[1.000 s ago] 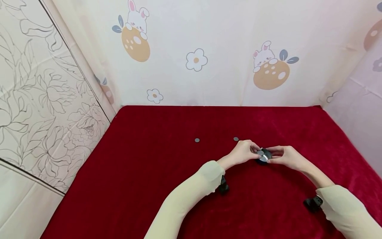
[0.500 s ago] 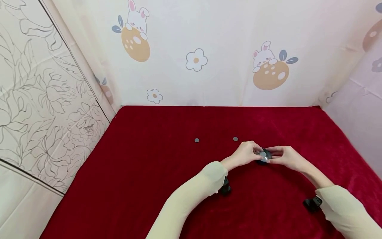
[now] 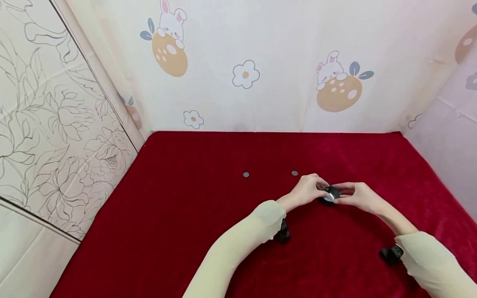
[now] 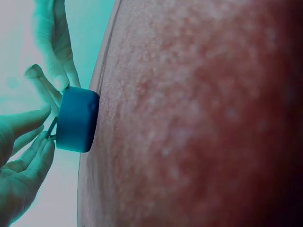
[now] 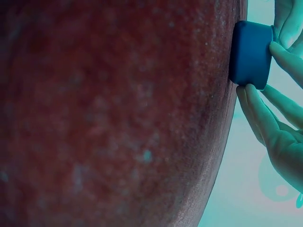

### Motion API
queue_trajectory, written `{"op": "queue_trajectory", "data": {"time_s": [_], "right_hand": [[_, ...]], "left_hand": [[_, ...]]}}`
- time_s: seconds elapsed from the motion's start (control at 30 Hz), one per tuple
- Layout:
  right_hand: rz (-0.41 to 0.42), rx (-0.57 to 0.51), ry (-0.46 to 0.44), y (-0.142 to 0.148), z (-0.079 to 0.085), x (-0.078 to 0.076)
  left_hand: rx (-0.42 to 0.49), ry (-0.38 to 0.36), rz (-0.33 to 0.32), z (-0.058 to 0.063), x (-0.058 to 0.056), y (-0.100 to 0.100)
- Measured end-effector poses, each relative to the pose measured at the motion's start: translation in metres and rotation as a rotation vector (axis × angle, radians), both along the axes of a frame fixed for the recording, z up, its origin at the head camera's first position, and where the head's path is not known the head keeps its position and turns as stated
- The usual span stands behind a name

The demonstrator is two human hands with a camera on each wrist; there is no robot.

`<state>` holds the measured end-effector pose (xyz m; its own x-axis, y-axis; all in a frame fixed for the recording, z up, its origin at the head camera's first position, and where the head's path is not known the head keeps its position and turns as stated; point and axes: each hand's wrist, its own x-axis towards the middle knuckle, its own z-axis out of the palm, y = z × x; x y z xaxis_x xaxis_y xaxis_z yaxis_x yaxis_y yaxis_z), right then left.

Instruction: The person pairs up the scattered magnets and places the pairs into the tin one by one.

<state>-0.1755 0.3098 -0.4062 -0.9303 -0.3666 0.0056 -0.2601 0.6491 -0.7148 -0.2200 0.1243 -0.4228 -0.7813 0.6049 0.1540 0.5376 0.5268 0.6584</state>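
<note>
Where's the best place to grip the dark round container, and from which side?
Probably the side wall of the dark container, from the right, thumb on the near side, fingers on the far side: it is squat, smooth-walled and stands upright on the red cloth. The right hand grips it there. The left hand crowds the top from the left.

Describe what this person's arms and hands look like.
The left sleeve and right sleeve are plain pale cream, ending short of the hands. A black left camera and black right camera sit by the sleeve ends. Left hand and right hand wear no gloves.
</note>
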Motion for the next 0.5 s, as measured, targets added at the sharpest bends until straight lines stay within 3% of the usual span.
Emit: {"op": "queue_trajectory", "data": {"time_s": [0.2, 0.5], "right_hand": [[0.012, 0.012, 0.014, -0.002, 0.002, -0.002], [0.035, 0.067, 0.004, -0.004, 0.007, -0.004]], "left_hand": [[0.016, -0.051, -0.02, 0.002, -0.004, -0.012], [-0.047, -0.05, -0.057, 0.003, -0.012, -0.041]]}}
